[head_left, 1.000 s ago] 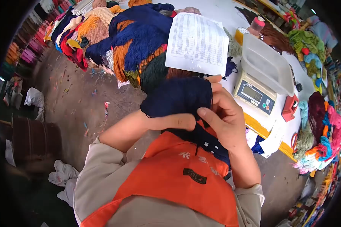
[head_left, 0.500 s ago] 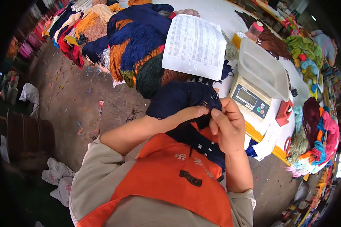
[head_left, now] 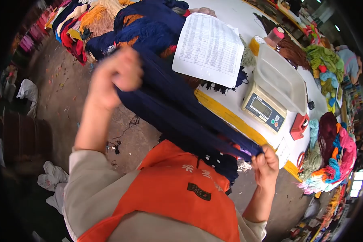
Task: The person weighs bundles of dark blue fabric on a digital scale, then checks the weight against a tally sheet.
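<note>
A navy blue skein of yarn (head_left: 169, 109) is stretched taut between my two hands, slanting from upper left down to the right. My left hand (head_left: 119, 74), a little blurred, is closed in a fist around its upper end. At the lower right, my right hand (head_left: 265, 163) pinches the other end between thumb and fingers. More dark yarn (head_left: 218, 163) lies against my orange apron (head_left: 181, 185), below the stretched skein.
A white table (head_left: 226, 99) with a yellow edge holds a printed sheet (head_left: 209, 50), a digital scale (head_left: 264, 111) with a clear plastic tray (head_left: 280, 76), a red tape dispenser (head_left: 299, 126) and piles of colored yarn (head_left: 336, 149). A person in blue (head_left: 347, 60) stands at the far right.
My hands were together at the bunched navy skein. They have moved apart, left hand up and leftward, right hand down and rightward, pulling the skein out long.
</note>
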Demonstrator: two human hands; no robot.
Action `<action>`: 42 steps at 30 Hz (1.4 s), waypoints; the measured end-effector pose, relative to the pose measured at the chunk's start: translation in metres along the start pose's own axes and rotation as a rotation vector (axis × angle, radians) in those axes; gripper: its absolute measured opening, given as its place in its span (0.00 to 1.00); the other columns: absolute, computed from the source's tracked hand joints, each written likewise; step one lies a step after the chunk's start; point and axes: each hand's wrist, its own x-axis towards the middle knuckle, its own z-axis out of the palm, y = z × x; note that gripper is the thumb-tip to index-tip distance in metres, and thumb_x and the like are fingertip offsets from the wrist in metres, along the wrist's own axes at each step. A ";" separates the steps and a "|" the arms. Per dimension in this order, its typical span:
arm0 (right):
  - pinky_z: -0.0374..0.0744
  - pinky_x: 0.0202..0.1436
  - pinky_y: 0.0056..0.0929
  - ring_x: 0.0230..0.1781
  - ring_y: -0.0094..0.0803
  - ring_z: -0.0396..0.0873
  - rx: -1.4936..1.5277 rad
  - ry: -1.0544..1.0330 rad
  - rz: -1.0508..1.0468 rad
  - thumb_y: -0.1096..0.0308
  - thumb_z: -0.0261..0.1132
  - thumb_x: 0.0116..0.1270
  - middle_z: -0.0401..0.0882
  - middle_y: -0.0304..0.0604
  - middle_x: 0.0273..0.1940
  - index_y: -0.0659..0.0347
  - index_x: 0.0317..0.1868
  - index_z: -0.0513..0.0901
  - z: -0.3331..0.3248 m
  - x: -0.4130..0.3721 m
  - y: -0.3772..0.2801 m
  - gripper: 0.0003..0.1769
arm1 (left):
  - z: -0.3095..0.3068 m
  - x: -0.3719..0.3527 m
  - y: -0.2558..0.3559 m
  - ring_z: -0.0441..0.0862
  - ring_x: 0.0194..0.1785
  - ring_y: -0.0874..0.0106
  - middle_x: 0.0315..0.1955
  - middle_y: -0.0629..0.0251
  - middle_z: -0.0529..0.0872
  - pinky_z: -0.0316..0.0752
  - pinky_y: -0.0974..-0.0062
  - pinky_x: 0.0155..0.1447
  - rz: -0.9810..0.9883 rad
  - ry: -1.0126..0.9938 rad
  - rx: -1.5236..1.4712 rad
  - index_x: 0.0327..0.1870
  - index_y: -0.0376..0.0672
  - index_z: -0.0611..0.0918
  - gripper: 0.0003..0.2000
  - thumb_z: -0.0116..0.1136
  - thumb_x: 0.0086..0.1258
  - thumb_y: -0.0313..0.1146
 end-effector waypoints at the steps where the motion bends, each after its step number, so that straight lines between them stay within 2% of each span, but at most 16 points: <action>1: 0.59 0.27 0.16 0.24 0.12 0.61 -0.125 0.055 0.095 0.59 0.65 0.75 0.72 0.27 0.27 0.60 0.36 0.79 -0.017 -0.013 0.008 0.13 | -0.017 0.002 0.030 0.63 0.19 0.84 0.22 0.76 0.68 0.61 0.84 0.23 0.029 -0.008 -0.074 0.40 0.41 0.75 0.06 0.52 0.77 0.32; 6: 0.57 0.26 0.18 0.23 0.13 0.58 -0.590 0.389 0.456 0.59 0.58 0.79 0.66 0.25 0.24 0.57 0.31 0.78 -0.117 -0.076 0.058 0.17 | -0.130 -0.006 0.147 0.60 0.20 0.83 0.21 0.75 0.66 0.60 0.83 0.26 0.236 0.180 -0.118 0.38 0.36 0.75 0.06 0.48 0.79 0.26; 13: 0.67 0.32 0.30 0.26 0.24 0.67 -1.000 0.885 0.502 0.59 0.57 0.77 0.73 0.37 0.24 0.64 0.30 0.79 -0.282 -0.186 0.143 0.19 | -0.315 -0.049 0.273 0.61 0.20 0.79 0.17 0.73 0.63 0.61 0.79 0.30 0.545 0.330 -0.203 0.35 0.33 0.74 0.07 0.46 0.75 0.24; 16: 0.67 0.25 0.32 0.21 0.26 0.68 -0.864 0.803 0.821 0.57 0.57 0.76 0.75 0.37 0.24 0.60 0.29 0.80 -0.298 -0.191 0.148 0.19 | -0.280 -0.058 0.244 0.62 0.20 0.79 0.18 0.73 0.64 0.63 0.79 0.31 0.638 0.305 -0.230 0.41 0.30 0.76 0.08 0.46 0.76 0.26; 17: 0.63 0.19 0.25 0.19 0.21 0.66 -0.501 0.725 0.802 0.56 0.63 0.74 0.75 0.34 0.25 0.56 0.32 0.80 -0.254 -0.172 0.108 0.15 | -0.237 -0.058 0.216 0.63 0.20 0.80 0.20 0.72 0.66 0.63 0.80 0.30 0.565 0.238 -0.246 0.50 0.28 0.75 0.10 0.46 0.78 0.26; 19: 0.59 0.16 0.15 0.18 0.15 0.64 -0.167 0.655 0.627 0.56 0.70 0.70 0.76 0.33 0.26 0.53 0.36 0.79 -0.197 -0.135 0.048 0.12 | -0.131 -0.053 0.152 0.64 0.20 0.81 0.26 0.68 0.71 0.64 0.82 0.28 0.454 0.047 -0.293 0.67 0.25 0.65 0.21 0.47 0.79 0.28; 22: 0.67 0.12 0.20 0.16 0.19 0.70 -0.087 0.462 0.066 0.56 0.73 0.67 0.80 0.36 0.27 0.62 0.65 0.74 -0.185 -0.125 -0.039 0.32 | -0.026 -0.049 0.067 0.69 0.18 0.82 0.39 0.61 0.77 0.68 0.85 0.23 0.439 -0.229 -0.338 0.81 0.37 0.41 0.37 0.49 0.80 0.30; 23: 0.69 0.31 0.27 0.30 0.23 0.74 0.054 0.355 -0.093 0.57 0.68 0.71 0.81 0.38 0.37 0.61 0.64 0.76 -0.174 -0.103 -0.077 0.27 | -0.018 -0.045 0.050 0.70 0.17 0.83 0.38 0.63 0.76 0.70 0.86 0.21 0.435 -0.373 -0.351 0.81 0.39 0.39 0.39 0.50 0.81 0.34; 25: 0.74 0.69 0.39 0.57 0.32 0.81 0.394 0.058 -0.352 0.59 0.58 0.79 0.84 0.44 0.58 0.59 0.63 0.79 -0.152 -0.058 -0.153 0.19 | -0.020 -0.042 0.010 0.72 0.17 0.83 0.26 0.69 0.73 0.66 0.87 0.18 0.487 -0.489 -0.264 0.72 0.35 0.67 0.26 0.47 0.83 0.45; 28: 0.74 0.49 0.29 0.37 0.28 0.70 0.116 -0.079 -0.679 0.63 0.54 0.81 0.66 0.35 0.32 0.59 0.35 0.72 -0.128 0.014 -0.267 0.13 | 0.022 -0.034 -0.037 0.80 0.23 0.73 0.25 0.59 0.82 0.73 0.79 0.26 0.460 -0.527 0.285 0.48 0.33 0.78 0.18 0.47 0.82 0.43; 30: 0.75 0.58 0.35 0.47 0.33 0.79 -0.030 0.059 -0.788 0.60 0.58 0.78 0.80 0.40 0.43 0.60 0.43 0.78 -0.101 0.057 -0.320 0.11 | 0.032 -0.045 -0.064 0.86 0.29 0.69 0.29 0.55 0.86 0.78 0.77 0.30 0.328 -0.507 0.330 0.43 0.30 0.81 0.14 0.49 0.81 0.33; 33: 0.76 0.60 0.42 0.55 0.38 0.81 -0.197 -0.246 -0.895 0.60 0.58 0.78 0.83 0.41 0.47 0.59 0.45 0.78 -0.083 0.121 -0.400 0.11 | 0.045 -0.060 -0.065 0.82 0.26 0.75 0.29 0.58 0.85 0.75 0.80 0.29 0.133 -0.463 0.529 0.42 0.30 0.81 0.09 0.46 0.80 0.23; 35: 0.74 0.64 0.45 0.56 0.40 0.80 -0.177 0.037 -1.102 0.59 0.57 0.78 0.82 0.42 0.47 0.59 0.46 0.77 -0.050 0.139 -0.411 0.11 | 0.044 -0.063 -0.064 0.78 0.21 0.79 0.22 0.62 0.83 0.69 0.82 0.26 0.157 -0.368 0.574 0.38 0.31 0.82 0.10 0.48 0.78 0.24; 39: 0.71 0.70 0.47 0.51 0.41 0.80 -0.205 0.034 -1.170 0.59 0.57 0.78 0.81 0.42 0.43 0.59 0.43 0.78 -0.088 0.180 -0.448 0.12 | 0.027 -0.070 -0.070 0.75 0.17 0.79 0.15 0.65 0.79 0.66 0.82 0.23 0.115 -0.175 0.512 0.32 0.32 0.82 0.14 0.53 0.76 0.33; 40: 0.74 0.60 0.38 0.52 0.39 0.79 -0.170 -0.377 -0.862 0.64 0.56 0.77 0.77 0.53 0.54 0.67 0.52 0.77 -0.139 0.196 -0.468 0.14 | 0.026 -0.071 -0.071 0.76 0.18 0.79 0.15 0.65 0.79 0.66 0.82 0.23 0.125 -0.180 0.540 0.31 0.32 0.83 0.14 0.53 0.76 0.32; 42: 0.72 0.64 0.36 0.51 0.35 0.79 -0.278 -0.093 -0.901 0.62 0.56 0.78 0.80 0.46 0.55 0.63 0.50 0.81 -0.128 0.207 -0.412 0.13 | 0.031 -0.069 -0.071 0.76 0.17 0.78 0.16 0.64 0.80 0.67 0.81 0.24 0.101 -0.245 0.570 0.31 0.32 0.84 0.12 0.55 0.75 0.30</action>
